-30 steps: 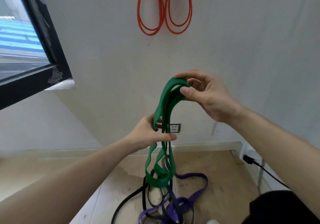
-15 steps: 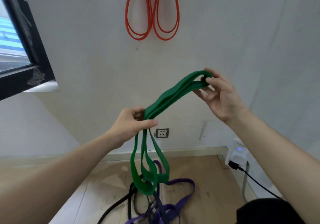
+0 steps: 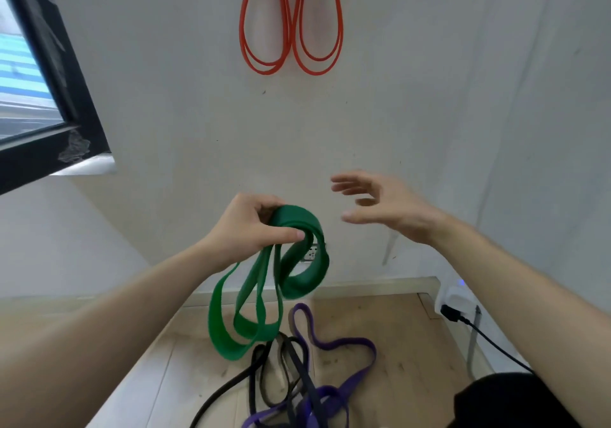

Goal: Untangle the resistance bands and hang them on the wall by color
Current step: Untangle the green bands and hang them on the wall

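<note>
L hand (image 3: pixel 249 229) grips green band (image 3: pixel 228 321) bunched at its top, thumb over it; loops hang down. R hand (image 3: pixel 385 211) beside it, fingers spread, not touching band. Orange bands (image 3: pixel 291 35) hang on wall (image 3: pixel 429 113) near top edge. Purple band (image 3: pixel 350 345) & black bands (image 3: pixel 256 374) lie tangled on floor (image 3: pixel 413 345) below.

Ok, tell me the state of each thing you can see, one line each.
Green flat resistance band: gripped by the left hand, loops hanging down.
Right hand: open, holding nothing.
Orange thin resistance bands: hung on the wall.
Purple flat resistance band: on the floor, tangled with the black flat resistance bands.
Black cable: plugged into the white charger.
</note>
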Tool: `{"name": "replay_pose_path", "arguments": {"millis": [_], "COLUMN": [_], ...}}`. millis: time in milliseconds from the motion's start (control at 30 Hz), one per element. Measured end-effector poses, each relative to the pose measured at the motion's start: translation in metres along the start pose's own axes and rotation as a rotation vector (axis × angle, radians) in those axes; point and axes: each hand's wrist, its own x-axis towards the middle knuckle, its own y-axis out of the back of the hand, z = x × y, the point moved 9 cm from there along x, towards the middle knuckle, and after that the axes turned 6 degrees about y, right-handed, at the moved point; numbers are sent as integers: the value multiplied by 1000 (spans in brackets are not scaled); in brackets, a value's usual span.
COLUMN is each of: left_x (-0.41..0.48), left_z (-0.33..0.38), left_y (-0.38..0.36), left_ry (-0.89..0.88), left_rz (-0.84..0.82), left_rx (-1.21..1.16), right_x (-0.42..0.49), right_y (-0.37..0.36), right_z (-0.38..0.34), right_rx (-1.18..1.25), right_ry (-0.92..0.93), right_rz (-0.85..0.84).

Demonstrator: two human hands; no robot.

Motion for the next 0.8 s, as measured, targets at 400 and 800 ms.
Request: {"name": "replay_pose_path", "arguments": {"millis": [400, 800], "left_x": [-3, 2], "left_z": [-6, 0], "left_y": [0, 6], "left_ry": [18, -10], "left_rz": [-59, -104], "left_rx": [119, 645], "right_x": [10, 8], "right_y": [-55, -55], "right_z": [-22, -17], "right_rx": [-106, -261], "right_ry": [30, 2], "right_rz": [-125, -141]}}
